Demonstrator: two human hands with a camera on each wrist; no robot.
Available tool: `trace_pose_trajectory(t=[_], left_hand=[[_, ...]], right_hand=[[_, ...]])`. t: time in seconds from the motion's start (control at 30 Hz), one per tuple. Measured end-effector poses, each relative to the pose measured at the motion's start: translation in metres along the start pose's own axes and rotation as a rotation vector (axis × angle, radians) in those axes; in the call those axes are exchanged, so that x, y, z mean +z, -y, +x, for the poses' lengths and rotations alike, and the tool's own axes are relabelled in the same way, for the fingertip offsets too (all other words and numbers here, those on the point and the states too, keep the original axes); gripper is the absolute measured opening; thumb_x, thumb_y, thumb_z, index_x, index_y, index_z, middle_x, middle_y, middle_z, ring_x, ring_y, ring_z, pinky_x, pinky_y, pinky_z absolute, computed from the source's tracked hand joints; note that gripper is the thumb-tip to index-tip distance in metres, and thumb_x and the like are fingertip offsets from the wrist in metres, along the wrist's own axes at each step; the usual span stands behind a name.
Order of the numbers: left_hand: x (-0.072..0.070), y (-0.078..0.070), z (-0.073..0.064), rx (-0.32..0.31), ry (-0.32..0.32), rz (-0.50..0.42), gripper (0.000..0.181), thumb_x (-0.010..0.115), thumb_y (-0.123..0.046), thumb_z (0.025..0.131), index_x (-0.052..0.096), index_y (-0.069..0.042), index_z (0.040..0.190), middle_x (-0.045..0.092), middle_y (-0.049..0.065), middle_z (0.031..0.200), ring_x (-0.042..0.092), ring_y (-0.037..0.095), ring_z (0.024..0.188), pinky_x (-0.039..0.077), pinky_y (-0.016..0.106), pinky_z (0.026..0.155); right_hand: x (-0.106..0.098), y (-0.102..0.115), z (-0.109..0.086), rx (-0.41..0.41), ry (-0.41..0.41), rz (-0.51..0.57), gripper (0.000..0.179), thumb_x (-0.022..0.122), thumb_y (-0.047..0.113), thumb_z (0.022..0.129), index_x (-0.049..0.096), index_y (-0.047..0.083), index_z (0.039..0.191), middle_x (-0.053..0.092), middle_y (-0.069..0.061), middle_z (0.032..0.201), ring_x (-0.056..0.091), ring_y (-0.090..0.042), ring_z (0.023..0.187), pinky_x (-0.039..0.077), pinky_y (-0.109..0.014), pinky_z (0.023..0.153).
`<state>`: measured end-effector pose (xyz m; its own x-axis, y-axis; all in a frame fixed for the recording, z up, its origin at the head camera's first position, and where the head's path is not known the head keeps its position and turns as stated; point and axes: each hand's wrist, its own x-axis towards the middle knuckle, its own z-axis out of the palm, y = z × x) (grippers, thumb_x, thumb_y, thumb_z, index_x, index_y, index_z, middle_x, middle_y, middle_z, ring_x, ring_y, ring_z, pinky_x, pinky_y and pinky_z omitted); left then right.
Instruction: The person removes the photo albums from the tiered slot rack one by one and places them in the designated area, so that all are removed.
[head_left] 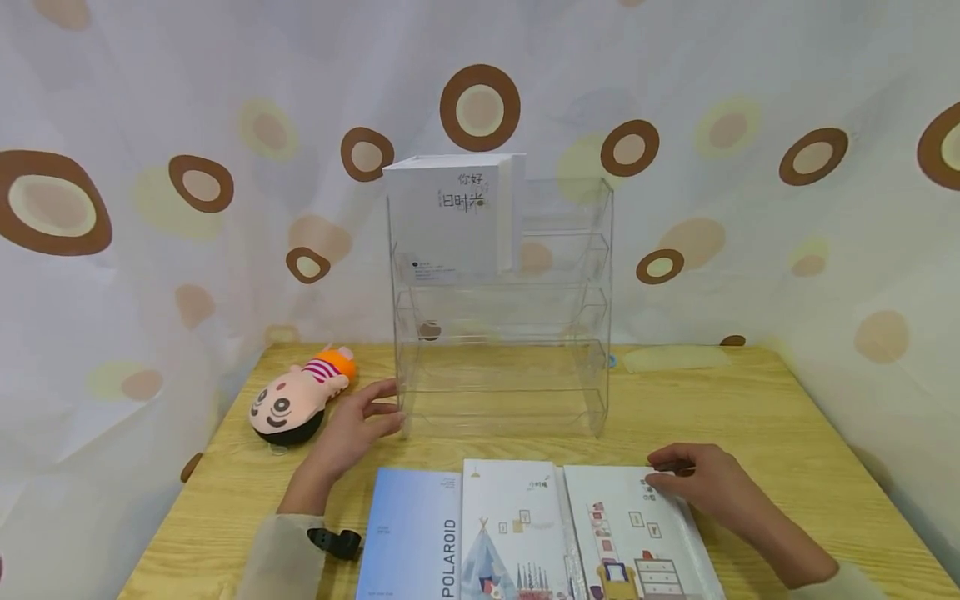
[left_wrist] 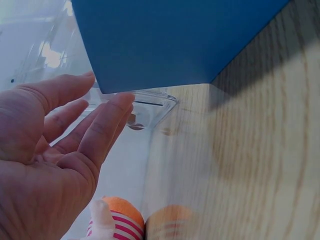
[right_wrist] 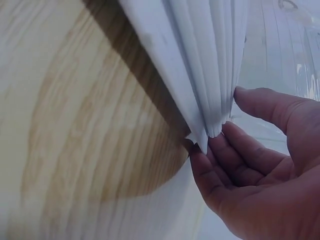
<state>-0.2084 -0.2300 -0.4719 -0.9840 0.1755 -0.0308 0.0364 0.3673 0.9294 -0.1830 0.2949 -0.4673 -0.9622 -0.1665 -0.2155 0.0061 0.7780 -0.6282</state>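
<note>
A clear acrylic rack (head_left: 504, 412) stands on the table, with a white boxed album (head_left: 457, 221) in its upper left. My left hand (head_left: 358, 427) is beside the rack's lower left side, fingertips right at it, fingers loosely extended. In the left wrist view, the blue album (left_wrist: 170, 45) overlaps the rack close to that hand. Three albums lie side by side in front: the blue one, a white tent-picture album (head_left: 510, 517) and a white furniture-picture album (head_left: 630, 533). My right hand (head_left: 708, 483) grips the furniture-picture album's far right corner, thumb on its cover and fingers around the layered edge (right_wrist: 212, 115).
A plush doll (head_left: 300, 400) with an orange and striped body lies left of the rack, close to my left hand. At the table's back right is a pale flat piece (head_left: 675, 358). A patterned curtain (head_left: 555, 100) hangs behind the wooden table (head_left: 750, 417).
</note>
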Motion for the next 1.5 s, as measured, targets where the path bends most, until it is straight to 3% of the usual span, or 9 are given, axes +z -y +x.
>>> trace_pose_trajectory(t=[0.33,0.6,0.8,1.1,1.2,1.5], left_hand=[[0.001,0.002,0.001,-0.009,-0.019,-0.014,0.062,0.071,-0.01,0.11,0.048,-0.001,0.167,0.053,0.026,0.167,0.064,0.044,0.145,0.066,0.036,0.106],[0.001,0.001,0.001,-0.002,-0.013,-0.013,0.061,0.071,-0.012,0.11,0.049,-0.002,0.167,0.053,0.025,0.167,0.064,0.043,0.144,0.066,0.038,0.107],[0.002,-0.002,0.002,0.003,-0.004,-0.01,0.062,0.071,-0.013,0.11,0.049,-0.003,0.167,0.054,0.025,0.167,0.064,0.043,0.144,0.066,0.042,0.109],[0.001,-0.002,0.003,-0.006,-0.006,0.021,0.062,0.072,-0.017,0.11,0.05,-0.006,0.167,0.056,0.022,0.167,0.066,0.041,0.144,0.064,0.047,0.111],[0.001,-0.002,0.002,-0.008,-0.005,0.022,0.063,0.073,-0.019,0.11,0.05,-0.007,0.168,0.056,0.021,0.167,0.065,0.04,0.144,0.064,0.048,0.112],[0.001,0.001,0.003,-0.003,-0.014,0.021,0.061,0.072,-0.016,0.11,0.05,-0.005,0.166,0.056,0.023,0.166,0.066,0.042,0.143,0.065,0.046,0.111]], right_hand=[[0.002,0.0,-0.002,-0.011,-0.019,0.02,0.047,0.085,0.035,0.1,0.078,0.001,0.132,0.081,-0.012,0.129,0.076,-0.025,0.115,0.059,-0.025,0.085],[0.0,0.001,-0.002,-0.062,-0.012,0.015,0.05,0.086,0.031,0.1,0.075,-0.001,0.136,0.08,-0.017,0.136,0.077,-0.032,0.122,0.059,-0.021,0.089],[-0.002,0.005,0.0,-0.075,-0.005,0.038,0.048,0.086,0.031,0.099,0.076,0.002,0.136,0.081,-0.014,0.133,0.076,-0.029,0.121,0.059,-0.022,0.089],[-0.005,0.019,0.003,-0.119,-0.011,0.103,0.048,0.081,0.03,0.104,0.072,0.0,0.141,0.077,-0.018,0.141,0.073,-0.039,0.132,0.058,-0.019,0.095],[-0.007,0.026,0.006,-0.118,-0.009,0.128,0.051,0.08,0.029,0.105,0.07,-0.001,0.144,0.075,-0.021,0.144,0.072,-0.04,0.133,0.06,-0.024,0.099],[-0.013,0.045,0.012,-0.177,-0.046,0.127,0.05,0.08,0.028,0.106,0.07,-0.001,0.145,0.075,-0.021,0.144,0.073,-0.039,0.131,0.058,-0.017,0.093]])
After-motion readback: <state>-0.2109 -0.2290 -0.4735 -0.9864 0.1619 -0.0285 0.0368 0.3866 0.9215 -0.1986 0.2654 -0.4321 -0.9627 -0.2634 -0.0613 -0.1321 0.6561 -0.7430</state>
